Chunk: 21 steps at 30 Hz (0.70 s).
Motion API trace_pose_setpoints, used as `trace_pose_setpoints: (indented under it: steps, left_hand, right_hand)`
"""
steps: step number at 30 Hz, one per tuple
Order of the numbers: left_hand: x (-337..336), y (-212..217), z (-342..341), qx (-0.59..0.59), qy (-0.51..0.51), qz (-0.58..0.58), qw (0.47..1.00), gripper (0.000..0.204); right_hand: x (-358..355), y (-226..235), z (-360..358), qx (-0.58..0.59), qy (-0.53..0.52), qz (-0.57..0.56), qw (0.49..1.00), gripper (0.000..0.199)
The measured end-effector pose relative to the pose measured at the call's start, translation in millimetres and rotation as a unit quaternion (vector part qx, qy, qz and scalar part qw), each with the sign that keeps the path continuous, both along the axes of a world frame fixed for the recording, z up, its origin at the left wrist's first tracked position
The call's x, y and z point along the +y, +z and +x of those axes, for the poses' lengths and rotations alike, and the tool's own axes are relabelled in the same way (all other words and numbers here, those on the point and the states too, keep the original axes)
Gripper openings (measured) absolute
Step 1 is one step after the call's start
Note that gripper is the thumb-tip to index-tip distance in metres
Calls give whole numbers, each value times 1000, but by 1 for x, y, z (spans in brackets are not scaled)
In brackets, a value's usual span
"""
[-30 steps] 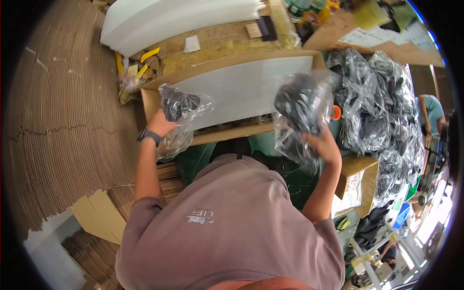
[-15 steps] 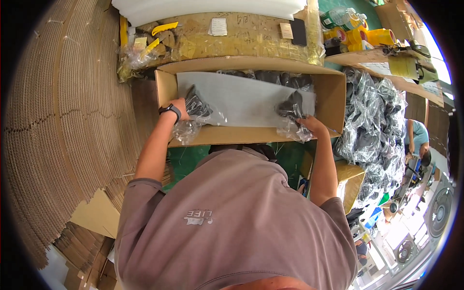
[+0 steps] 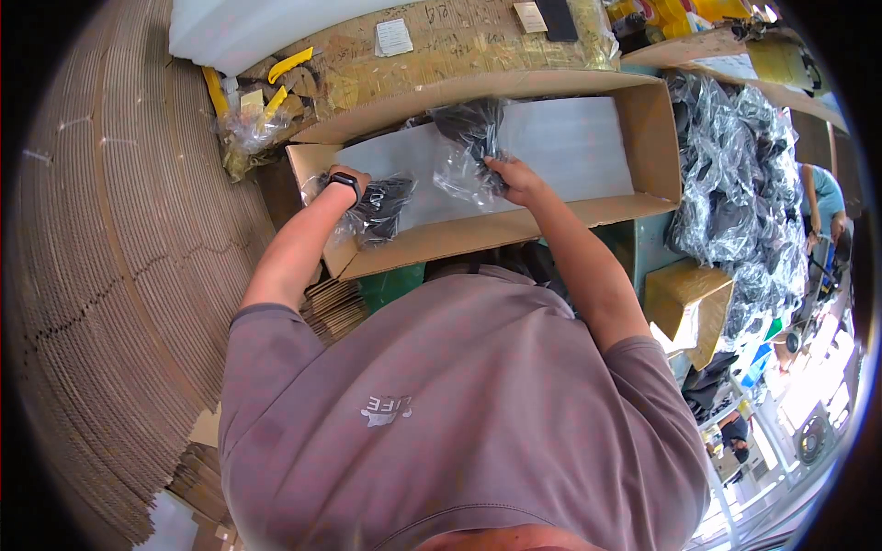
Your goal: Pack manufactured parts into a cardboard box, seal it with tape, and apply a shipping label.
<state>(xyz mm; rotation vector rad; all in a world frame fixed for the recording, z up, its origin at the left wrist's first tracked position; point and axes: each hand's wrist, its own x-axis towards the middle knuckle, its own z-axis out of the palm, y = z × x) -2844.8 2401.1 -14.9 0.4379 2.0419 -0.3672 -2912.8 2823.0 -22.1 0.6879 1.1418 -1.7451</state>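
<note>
A long open cardboard box (image 3: 666, 138) lies in front of me, with a pale foam sheet (image 3: 579, 138) spread along its inside. My right hand (image 3: 516, 180) is closed on the near end of a dark item in a clear plastic bag (image 3: 473, 133), held over the middle of the sheet. At the box's left end, my left hand (image 3: 352, 177), below a black watch, grips a second bagged dark item (image 3: 386, 204); its fingers are partly hidden. That item rests over the sheet's left part, its plastic reaching the near wall.
Beyond the box is a taped cardboard surface (image 3: 413, 64) with yellow cutters (image 3: 290, 64) and a paper stack (image 3: 393, 38). Flattened cardboard (image 3: 119, 239) is stacked at left. Bagged dark items (image 3: 735, 174) pile up at right; another person (image 3: 824, 197) is farther off.
My right hand has carried its bagged item left, from the box's right part to the middle. The left bagged item sits lower against the near wall. The view has shifted and tilted.
</note>
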Motion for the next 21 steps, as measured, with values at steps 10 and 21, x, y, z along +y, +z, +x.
trace_pose_setpoints:
  steps: [10, 21]
  left_hand:
    - [-1, 3, 4, 174, -177, 190, 950, 29]
    - [115, 37, 78, 407, 285, 54, 866, 92]
  right_hand:
    - [-79, -14, 48, 86, 244, -43, 965, 50]
    - [102, 99, -33, 581, 243, 82, 773, 52]
